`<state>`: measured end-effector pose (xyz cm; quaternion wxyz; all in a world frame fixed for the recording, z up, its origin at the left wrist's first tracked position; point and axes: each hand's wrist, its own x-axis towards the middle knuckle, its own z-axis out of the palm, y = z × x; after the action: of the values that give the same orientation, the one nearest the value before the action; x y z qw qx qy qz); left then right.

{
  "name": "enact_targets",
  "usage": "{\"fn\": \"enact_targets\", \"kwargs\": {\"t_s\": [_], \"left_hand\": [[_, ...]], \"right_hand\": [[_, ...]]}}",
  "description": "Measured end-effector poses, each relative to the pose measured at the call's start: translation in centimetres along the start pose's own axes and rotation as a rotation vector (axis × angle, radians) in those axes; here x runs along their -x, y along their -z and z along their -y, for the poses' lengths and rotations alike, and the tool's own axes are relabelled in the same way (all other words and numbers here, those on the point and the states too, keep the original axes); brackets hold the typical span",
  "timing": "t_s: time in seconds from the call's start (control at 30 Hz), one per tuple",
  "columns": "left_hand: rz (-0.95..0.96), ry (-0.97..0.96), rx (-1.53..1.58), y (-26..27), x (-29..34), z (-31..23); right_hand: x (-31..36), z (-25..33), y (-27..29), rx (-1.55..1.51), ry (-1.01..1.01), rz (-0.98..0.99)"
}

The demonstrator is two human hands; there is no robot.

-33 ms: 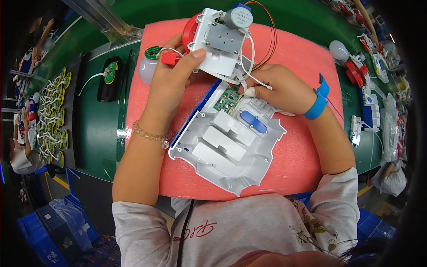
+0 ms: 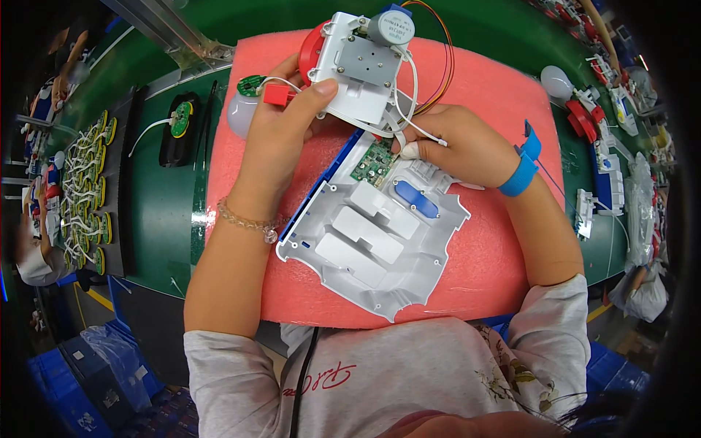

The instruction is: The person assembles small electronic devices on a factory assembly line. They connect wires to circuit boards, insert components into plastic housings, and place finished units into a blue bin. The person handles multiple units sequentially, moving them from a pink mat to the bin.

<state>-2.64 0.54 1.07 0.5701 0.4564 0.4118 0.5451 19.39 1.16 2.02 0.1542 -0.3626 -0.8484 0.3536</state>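
My left hand (image 2: pixel 288 124) is closed on the edge of a white plastic motor assembly (image 2: pixel 372 102), thumb on top. The assembly carries a grey metal plate (image 2: pixel 369 62), a round silver motor (image 2: pixel 394 29) and a red disc (image 2: pixel 314 51) on its far side. Below it lies a white plastic housing shell (image 2: pixel 431 255) with a blue edge, inner side up. A green circuit board (image 2: pixel 374 164) sits in its upper part. My right hand (image 2: pixel 467 142) pinches a white cable (image 2: pixel 400 139) just above that board; the cable's end is hidden by the fingers.
Pink foam (image 2: pixel 489 248) lies under the shell. A white dome (image 2: pixel 241 115), a red block (image 2: pixel 276 95) and a small green board (image 2: pixel 250 86) are beside my left hand. Farther left are a black tray (image 2: pixel 186 146) and several round boards (image 2: pixel 87 190); white parts (image 2: pixel 584 212) lie right.
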Motion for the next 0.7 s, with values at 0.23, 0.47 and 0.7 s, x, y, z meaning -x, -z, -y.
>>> {"fn": "enact_targets", "kwargs": {"t_s": [0.23, 0.47, 0.7], "left_hand": [[-0.025, -0.008, -0.019, 0.10, -0.07, 0.15], [0.018, 0.001, 0.011, 0.20, -0.07, 0.06], [0.019, -0.002, 0.035, 0.24, 0.08, 0.06]], "right_hand": [[0.18, 0.15, -0.21, 0.063, 0.102, -0.061], [0.26, 0.26, -0.17, 0.154, 0.171, -0.070], [0.28, 0.68, -0.36, 0.219, 0.175, -0.095]]}}
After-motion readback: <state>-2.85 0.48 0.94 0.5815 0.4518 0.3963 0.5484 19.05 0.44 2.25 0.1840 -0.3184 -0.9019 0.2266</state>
